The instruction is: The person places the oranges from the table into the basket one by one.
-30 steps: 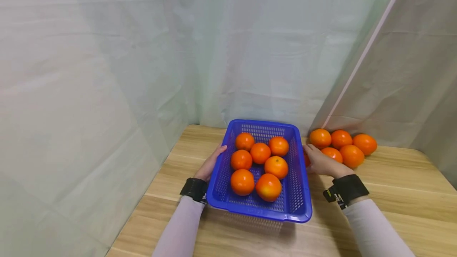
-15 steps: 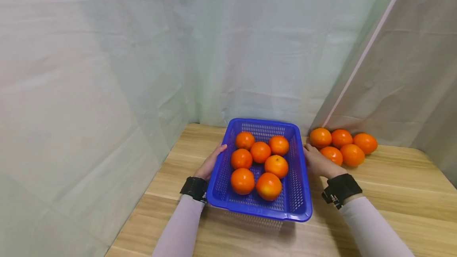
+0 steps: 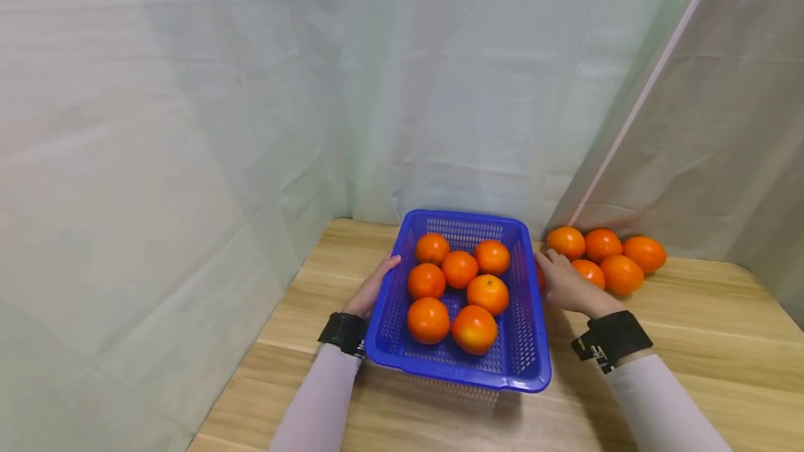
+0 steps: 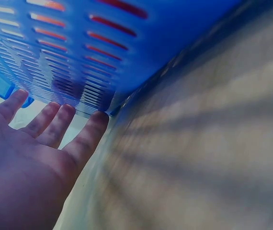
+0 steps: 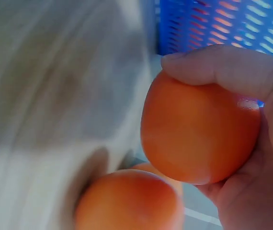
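A blue perforated plastic basket point(image 3: 458, 377) stands on the wooden table, with several oranges point(image 3: 474, 330) lying loose inside it. Along its left side, my left hand point(image 3: 372, 289) touches the basket; the left wrist view shows the extended fingers point(image 4: 86, 136) against the slotted wall. My right hand point(image 3: 568, 288) is just outside the basket's right side and grips an orange point(image 5: 201, 129), thumb across the top. In the head view that orange is mostly hidden behind the hand and rim. Below it in the right wrist view lies another orange point(image 5: 129, 203).
Several more oranges point(image 3: 622, 275) sit grouped at the back right, close to the curtain. Pale fabric point(image 3: 465, 89) hangs behind and along the left of the wooden table point(image 3: 703, 347).
The right hand, with the orange, dips slightly toward the basket and then comes back up and right. The left hand, basket and its oranges stay nearly still.
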A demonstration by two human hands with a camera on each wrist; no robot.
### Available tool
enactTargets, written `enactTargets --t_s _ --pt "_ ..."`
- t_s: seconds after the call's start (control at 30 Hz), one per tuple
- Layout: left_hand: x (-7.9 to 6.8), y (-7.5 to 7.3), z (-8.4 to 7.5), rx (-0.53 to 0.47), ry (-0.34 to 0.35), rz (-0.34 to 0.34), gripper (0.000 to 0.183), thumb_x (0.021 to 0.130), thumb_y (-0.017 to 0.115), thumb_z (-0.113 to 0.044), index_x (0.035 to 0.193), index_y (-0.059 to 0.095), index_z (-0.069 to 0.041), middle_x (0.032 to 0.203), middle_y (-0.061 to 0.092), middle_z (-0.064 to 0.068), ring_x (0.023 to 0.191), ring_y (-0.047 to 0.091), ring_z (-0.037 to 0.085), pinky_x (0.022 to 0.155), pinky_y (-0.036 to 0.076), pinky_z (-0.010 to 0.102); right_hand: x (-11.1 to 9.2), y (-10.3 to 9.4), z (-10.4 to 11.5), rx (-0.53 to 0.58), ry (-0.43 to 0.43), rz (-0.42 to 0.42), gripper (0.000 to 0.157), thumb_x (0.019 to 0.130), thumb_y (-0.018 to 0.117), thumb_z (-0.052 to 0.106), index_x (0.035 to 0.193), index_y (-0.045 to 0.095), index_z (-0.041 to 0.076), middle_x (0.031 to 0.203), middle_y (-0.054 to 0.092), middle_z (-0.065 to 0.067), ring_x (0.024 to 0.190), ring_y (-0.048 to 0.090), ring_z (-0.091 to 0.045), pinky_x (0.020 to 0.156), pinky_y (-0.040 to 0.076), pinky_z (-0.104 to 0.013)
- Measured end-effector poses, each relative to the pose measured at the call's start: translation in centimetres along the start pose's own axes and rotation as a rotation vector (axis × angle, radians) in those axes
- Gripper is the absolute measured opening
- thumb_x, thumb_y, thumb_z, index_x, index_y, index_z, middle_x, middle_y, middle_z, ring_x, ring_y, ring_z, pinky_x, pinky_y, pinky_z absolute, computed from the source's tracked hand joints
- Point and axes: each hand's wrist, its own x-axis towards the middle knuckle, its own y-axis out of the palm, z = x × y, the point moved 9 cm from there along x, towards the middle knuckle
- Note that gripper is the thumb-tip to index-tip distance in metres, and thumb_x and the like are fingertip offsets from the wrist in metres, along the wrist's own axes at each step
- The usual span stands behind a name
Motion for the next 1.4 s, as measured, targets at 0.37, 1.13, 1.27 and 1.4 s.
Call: enactTargets --t_s 0.37,1.13,1.27,1.4 --pt "-0.1 0.0 0.2 -0.006 -0.023 0.005 0.056 0.105 0.025 -0.043 0.152 -0.004 -0.039 0.162 0.000 0.009 0.141 0.019 0.034 0.110 0.025 0.057 -0.7 -3.2 -0.7 -0.007 0.115 0.027 0.064 0.068 0.072 0.004 0.126 0.046 -0.005 0.117 0.047 -0.031 0.105 0.045 -0.048 0.091 0.040 -0.063" --pt "-0.1 0.0 0.1 -0.002 -0.019 -0.009 0.057 0.105 0.026 -0.044 0.153 -0.003 -0.037 0.161 0.002 0.010 0.140 0.021 0.035 0.109 0.026 0.058 0.6 -7.8 3.9 0.263 0.092 0.051 0.068 0.081 0.077 0.031 0.138 0.042 0.015 0.129 0.046 -0.017 0.112 0.046 -0.034 0.094 0.041 -0.061" --pt "-0.2 -0.1 0.1 -0.004 -0.019 -0.007 0.057 0.105 0.026 -0.044 0.153 -0.003 -0.036 0.161 0.002 0.011 0.140 0.022 0.036 0.109 0.026 0.059 1.4 -7.5 5.5 0.311 0.049 0.094 0.069 0.081 0.075 0.040 0.136 0.042 0.017 0.134 0.045 -0.017 0.119 0.043 -0.035 0.099 0.036 -0.063" --pt "-0.3 -0.1 0.2 -0.007 -0.025 0.001 0.057 0.104 0.026 -0.044 0.153 -0.003 -0.037 0.161 0.002 0.011 0.140 0.022 0.036 0.109 0.027 0.058 2.5 -6.5 7.0 0.327 0.004 0.142 0.069 0.081 0.075 0.040 0.136 0.041 0.015 0.134 0.046 -0.017 0.117 0.045 -0.033 0.098 0.039 -0.060"
